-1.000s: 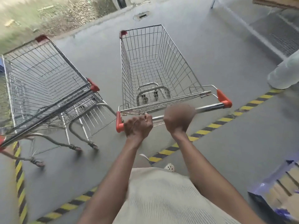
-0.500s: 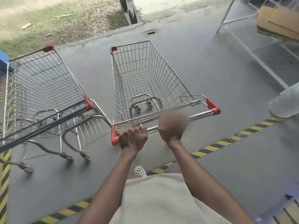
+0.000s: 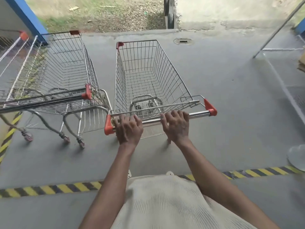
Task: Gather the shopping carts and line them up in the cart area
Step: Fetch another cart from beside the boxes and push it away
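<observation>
A wire shopping cart (image 3: 148,76) with orange corner caps stands straight ahead of me on the grey floor, its basket empty. My left hand (image 3: 128,128) grips the left end of its steel handle bar (image 3: 198,114), and my right hand (image 3: 177,124) grips the bar near the middle. A second wire cart (image 3: 66,68) stands parallel just to the left, its handle side near my cart's left corner. Part of a third cart (image 3: 21,47) shows at the far left edge.
A yellow-and-black striped line (image 3: 49,189) runs across the floor behind my cart and up the left edge. Grass and dirt lie beyond the concrete edge ahead. A blue post (image 3: 28,19) stands at the far left, a slanted metal pole (image 3: 277,30) and mesh racks at the right.
The cart has rolled forward over the striped line and swung to sit parallel beside the left cart. My hands have spread further apart along the handle bar.
</observation>
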`<action>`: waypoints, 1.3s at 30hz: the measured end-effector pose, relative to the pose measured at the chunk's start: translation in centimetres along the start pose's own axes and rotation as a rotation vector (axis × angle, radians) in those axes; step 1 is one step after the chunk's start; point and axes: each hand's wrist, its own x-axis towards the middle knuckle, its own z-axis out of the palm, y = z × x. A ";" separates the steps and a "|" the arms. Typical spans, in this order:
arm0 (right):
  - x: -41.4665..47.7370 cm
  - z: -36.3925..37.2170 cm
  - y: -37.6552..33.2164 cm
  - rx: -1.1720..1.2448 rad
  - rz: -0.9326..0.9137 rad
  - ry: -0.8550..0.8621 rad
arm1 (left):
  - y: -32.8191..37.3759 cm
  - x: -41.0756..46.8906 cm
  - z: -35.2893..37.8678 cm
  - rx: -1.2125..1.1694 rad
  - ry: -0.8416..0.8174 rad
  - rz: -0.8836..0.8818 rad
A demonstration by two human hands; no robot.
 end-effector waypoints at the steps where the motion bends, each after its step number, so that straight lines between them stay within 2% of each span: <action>1: 0.0 -0.1 1.1 -0.014 0.019 -0.001 | 1.0 -0.3 0.0 0.024 0.010 0.020; 7: -0.4 0.6 3.7 0.029 0.000 -0.025 | 5.2 -2.6 1.3 -0.048 -0.030 0.098; 12: -0.3 1.0 3.3 0.079 0.011 -0.027 | 3.8 -2.5 1.6 0.054 -0.068 0.143; 23: 1.3 1.7 1.4 0.115 0.006 -0.176 | 2.1 -0.9 1.7 0.028 -0.038 0.105; 28: 2.8 1.9 0.5 0.099 -0.003 -0.179 | 1.2 0.6 1.7 0.026 -0.063 0.084; 39: 6.2 3.1 -2.7 0.135 -0.078 -0.219 | -2.7 6.1 1.2 -0.016 -0.221 0.077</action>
